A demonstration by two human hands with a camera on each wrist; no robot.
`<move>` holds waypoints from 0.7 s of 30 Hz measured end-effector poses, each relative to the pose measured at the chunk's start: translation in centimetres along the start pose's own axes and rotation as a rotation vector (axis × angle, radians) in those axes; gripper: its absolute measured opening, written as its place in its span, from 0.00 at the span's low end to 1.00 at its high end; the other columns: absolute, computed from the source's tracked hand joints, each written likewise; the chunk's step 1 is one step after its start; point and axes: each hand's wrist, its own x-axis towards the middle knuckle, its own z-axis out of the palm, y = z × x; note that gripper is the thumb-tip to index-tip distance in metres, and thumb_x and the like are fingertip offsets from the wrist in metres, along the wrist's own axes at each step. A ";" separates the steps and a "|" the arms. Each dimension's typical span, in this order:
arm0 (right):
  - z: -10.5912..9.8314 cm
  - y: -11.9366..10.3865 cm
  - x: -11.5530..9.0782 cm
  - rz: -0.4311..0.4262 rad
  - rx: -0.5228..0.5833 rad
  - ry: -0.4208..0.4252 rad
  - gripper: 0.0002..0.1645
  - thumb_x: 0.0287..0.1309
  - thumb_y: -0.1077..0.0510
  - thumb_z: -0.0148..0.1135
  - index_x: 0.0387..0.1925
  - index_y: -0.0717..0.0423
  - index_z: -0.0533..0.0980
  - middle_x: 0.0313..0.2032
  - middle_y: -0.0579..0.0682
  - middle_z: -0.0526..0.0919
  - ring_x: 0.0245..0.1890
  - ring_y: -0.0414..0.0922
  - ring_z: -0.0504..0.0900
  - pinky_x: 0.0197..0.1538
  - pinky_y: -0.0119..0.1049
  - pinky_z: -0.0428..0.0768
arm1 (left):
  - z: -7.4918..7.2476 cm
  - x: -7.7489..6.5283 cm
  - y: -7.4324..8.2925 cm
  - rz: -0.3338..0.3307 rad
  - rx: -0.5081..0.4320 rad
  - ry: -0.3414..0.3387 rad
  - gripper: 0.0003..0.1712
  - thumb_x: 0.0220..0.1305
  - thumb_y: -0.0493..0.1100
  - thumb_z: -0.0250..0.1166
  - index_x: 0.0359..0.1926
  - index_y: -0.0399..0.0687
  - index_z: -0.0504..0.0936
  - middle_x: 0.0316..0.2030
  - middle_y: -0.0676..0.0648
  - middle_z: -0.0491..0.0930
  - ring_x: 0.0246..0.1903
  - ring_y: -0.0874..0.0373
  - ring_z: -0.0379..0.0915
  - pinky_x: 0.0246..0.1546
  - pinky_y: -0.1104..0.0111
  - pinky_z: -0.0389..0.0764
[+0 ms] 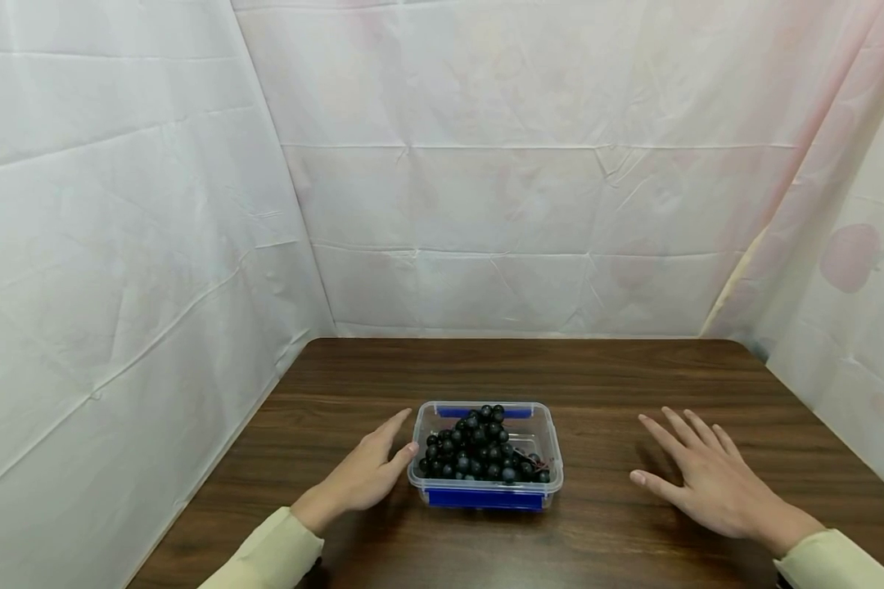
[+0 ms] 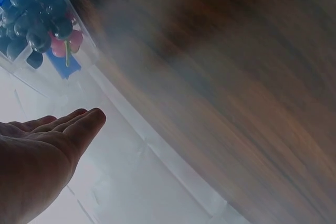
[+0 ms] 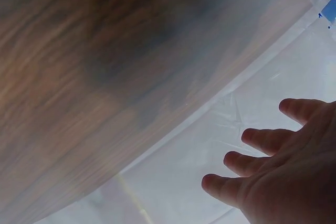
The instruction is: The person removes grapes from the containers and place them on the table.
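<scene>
A clear plastic container [image 1: 486, 486] with blue clips stands on the wooden table near its middle. Dark grapes [image 1: 479, 442] are heaped inside it, with a bit of reddish stem at the right. My left hand [image 1: 364, 474] is beside the container's left side, fingers straight and thumb near the rim; whether the thumb touches cannot be told. Well to the right of the container, my right hand [image 1: 714, 483] is spread over the table and holds nothing. In the left wrist view, the grapes [image 2: 37, 24] show beyond the left hand [image 2: 47, 150], some of them pinkish. The right wrist view shows the right hand's [image 3: 283, 166] fingers spread apart.
The dark brown wooden table [image 1: 597, 376] spreads under both hands. White cloth [image 1: 501, 188] hangs behind the table and along its left and right sides. A pink fruit print [image 1: 850, 258] shows on the right-hand cloth.
</scene>
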 end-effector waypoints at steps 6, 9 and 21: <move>-0.1 -0.4 0.1 -0.004 0.006 0.004 0.51 0.68 0.31 0.58 0.82 0.43 0.51 0.78 0.69 0.51 0.75 0.74 0.46 0.69 0.76 0.30 | 0.5 0.3 0.3 -0.002 -0.018 -0.021 0.38 0.80 0.53 0.51 0.81 0.43 0.51 0.78 0.40 0.55 0.76 0.42 0.52 0.73 0.43 0.58; -0.1 -0.5 0.1 -0.006 0.006 0.006 0.51 0.68 0.31 0.58 0.82 0.43 0.51 0.78 0.69 0.51 0.75 0.74 0.46 0.70 0.75 0.29 | 0.7 0.4 0.3 0.005 -0.018 -0.032 0.37 0.81 0.52 0.50 0.81 0.42 0.51 0.78 0.40 0.55 0.76 0.41 0.53 0.72 0.42 0.59; -0.2 -1.0 0.3 -0.010 0.016 0.003 0.50 0.68 0.31 0.56 0.82 0.43 0.51 0.78 0.68 0.50 0.75 0.74 0.46 0.70 0.74 0.28 | 1.3 0.5 0.6 0.043 -0.050 -0.068 0.37 0.81 0.43 0.47 0.82 0.42 0.44 0.77 0.35 0.56 0.72 0.40 0.60 0.69 0.43 0.65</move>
